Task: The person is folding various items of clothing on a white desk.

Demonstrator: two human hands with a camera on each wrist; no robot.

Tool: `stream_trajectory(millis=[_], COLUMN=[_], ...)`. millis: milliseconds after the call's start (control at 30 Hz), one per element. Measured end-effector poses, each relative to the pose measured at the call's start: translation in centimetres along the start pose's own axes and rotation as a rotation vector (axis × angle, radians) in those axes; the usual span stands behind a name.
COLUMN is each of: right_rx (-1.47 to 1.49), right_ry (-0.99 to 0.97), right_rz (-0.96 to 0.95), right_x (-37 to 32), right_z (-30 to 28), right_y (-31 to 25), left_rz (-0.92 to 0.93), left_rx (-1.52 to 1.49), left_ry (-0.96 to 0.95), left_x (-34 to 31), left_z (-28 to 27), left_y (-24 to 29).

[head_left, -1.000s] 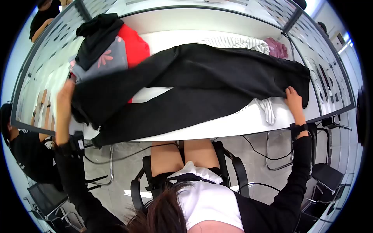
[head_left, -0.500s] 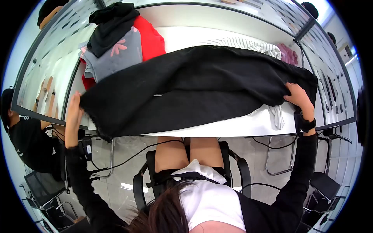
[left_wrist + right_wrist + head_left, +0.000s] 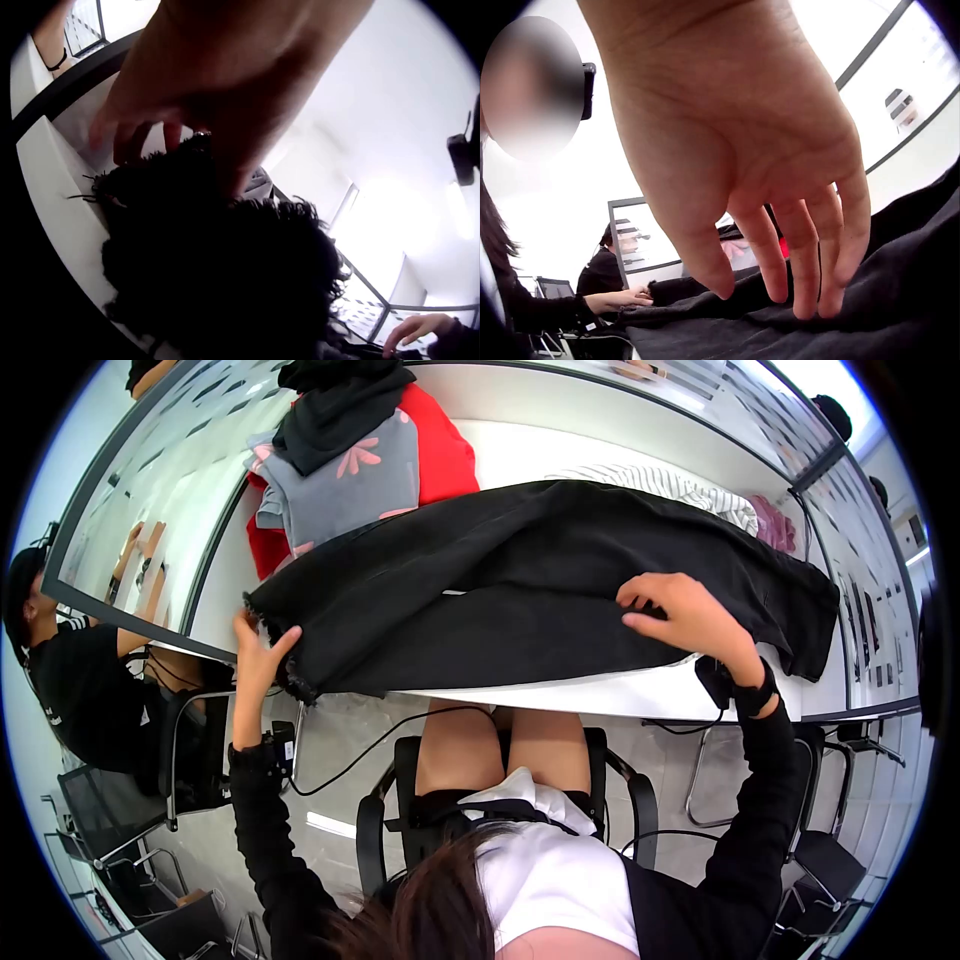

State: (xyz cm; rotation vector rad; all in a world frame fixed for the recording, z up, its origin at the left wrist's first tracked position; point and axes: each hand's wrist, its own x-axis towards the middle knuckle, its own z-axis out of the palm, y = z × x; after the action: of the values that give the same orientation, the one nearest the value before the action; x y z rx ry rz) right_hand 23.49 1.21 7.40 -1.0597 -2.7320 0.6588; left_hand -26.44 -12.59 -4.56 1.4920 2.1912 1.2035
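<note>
A pair of black trousers (image 3: 560,570) lies lengthwise across the desk, legs to the left, with a frayed hem (image 3: 217,247) at that end. My left hand (image 3: 260,648) holds this hem, thumb on the near side and fingers on the far side. Close over the right half of the trousers is my right hand (image 3: 690,622), its fingers loosely bent and nothing between them. In the right wrist view those fingers (image 3: 804,262) point down toward the black cloth.
Folded grey, red and black clothes (image 3: 350,480) are piled at the back left. Behind the trousers lie a striped white garment (image 3: 680,490) and a mauve cloth (image 3: 773,523). Framed partitions (image 3: 200,490) border the desk. Another person (image 3: 90,680) sits at the left.
The right hand has let go of the trousers' right end and moved left over them. The left hand has shifted right with the hem, and the gap between the legs has narrowed.
</note>
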Motion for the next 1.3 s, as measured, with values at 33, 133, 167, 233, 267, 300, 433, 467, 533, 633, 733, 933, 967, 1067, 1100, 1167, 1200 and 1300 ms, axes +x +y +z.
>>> stream_trajectory(millis=[33, 133, 167, 233, 267, 300, 433, 467, 533, 633, 733, 933, 967, 1067, 1100, 1167, 1200, 1300], right_rx=[0.048, 0.031, 0.039, 0.074, 0.092, 0.119, 0.178, 0.180, 0.171, 0.219, 0.226, 0.296, 0.348, 0.875, 1.060, 1.305, 1.318, 1.169], right_ry=[-0.023, -0.070, -0.091, -0.163, -0.199, -0.207, -0.208, -0.202, -0.187, -0.177, -0.140, -0.040, -0.030, -0.136, -0.234, -0.415, -0.374, -0.290], right_rz=[0.001, -0.018, -0.007, 0.051, 0.079, 0.101, 0.097, 0.075, 0.075, 0.124, 0.146, 0.156, 0.180, 0.097, -0.078, -0.226, -0.193, -0.011], right_x=[0.0, 0.0, 0.0, 0.4, 0.6, 0.7, 0.5, 0.2, -0.3, -0.8, -0.9, -1.2, -1.1, -0.3, 0.1, 1.1, 0.8, -1.0], right_z=[0.4, 1.6, 1.8, 1.7, 1.7, 1.8, 2.2, 2.3, 2.3, 2.2, 2.2, 2.4, 2.3, 2.7, 3.4, 5.2, 6.4, 7.6], right_y=[-0.5, -0.5, -0.3, 0.3, 0.5, 0.7, 1.8, 2.3, 3.1, 3.9, 4.2, 4.0, 3.9, 1.2, 0.1, -3.1, -4.4, -5.8], left_rz=[-0.004, -0.047, -0.060, -0.146, -0.199, -0.251, -0.194, -0.132, 0.186, 0.540, 0.469, 0.583, 0.463, 0.306, 0.382, 0.473, 0.398, 0.508], left_rx=[0.068, 0.197, 0.225, 0.037, -0.034, -0.105, -0.326, -0.291, -0.116, 0.259, -0.121, 0.093, 0.022, -0.095, -0.073, -0.137, -0.188, -0.442], left_ry=[0.089, 0.108, 0.071, 0.018, -0.052, -0.122, -0.161, -0.098, 0.180, 0.424, 0.372, 0.555, 0.457, 0.167, 0.073, -0.315, -0.560, -0.626], left_x=[0.1, -0.9, -1.2, -1.1, -0.7, -0.2, 1.1, 1.1, 1.8, 3.1, 5.0, 5.8, 5.1, 0.9, -1.2, -4.9, -6.3, -7.7], left_z=[0.2, -0.7, -0.7, -0.1, -0.1, 0.0, -0.5, -1.0, -1.9, -4.0, -3.8, -4.0, -4.0, -2.3, -0.4, 3.4, 4.8, 9.8], left_y=[-1.3, 1.6, 1.9, 2.0, 2.2, 2.4, 1.9, 2.8, 2.8, 7.5, 10.2, 15.0, 16.5, 21.0, 23.0, 26.4, 28.1, 28.8])
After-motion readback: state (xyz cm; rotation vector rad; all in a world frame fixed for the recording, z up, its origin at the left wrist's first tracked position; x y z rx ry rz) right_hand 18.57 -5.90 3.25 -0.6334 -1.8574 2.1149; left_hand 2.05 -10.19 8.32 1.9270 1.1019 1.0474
